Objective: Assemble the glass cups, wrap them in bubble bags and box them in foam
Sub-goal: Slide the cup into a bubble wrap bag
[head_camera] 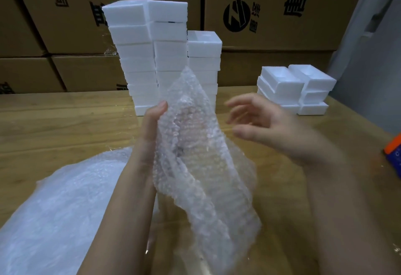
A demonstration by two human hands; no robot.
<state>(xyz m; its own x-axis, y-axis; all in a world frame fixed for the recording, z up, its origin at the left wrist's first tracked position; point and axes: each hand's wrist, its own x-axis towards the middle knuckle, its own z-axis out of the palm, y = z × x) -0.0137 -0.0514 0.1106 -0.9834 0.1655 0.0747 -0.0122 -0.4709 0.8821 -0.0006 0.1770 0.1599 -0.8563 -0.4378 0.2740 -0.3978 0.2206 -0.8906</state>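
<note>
A clear bubble bag (195, 149) stands upright above the wooden table (65, 122), with something faintly visible inside that I cannot make out. My left hand (149, 127) grips the bag along its left edge, thumb up near the top. My right hand (264, 127) hovers just right of the bag, blurred, fingers spread and loosely curved, holding nothing. Tall stacks of white foam boxes (152, 57) rise behind the bag, and a lower stack of foam boxes (293, 88) sits at the back right.
A big pile of bubble bags (60, 209) lies at the front left. An orange and blue object (393, 157) pokes in at the right edge. Printed cardboard cartons (271, 14) wall off the back of the table.
</note>
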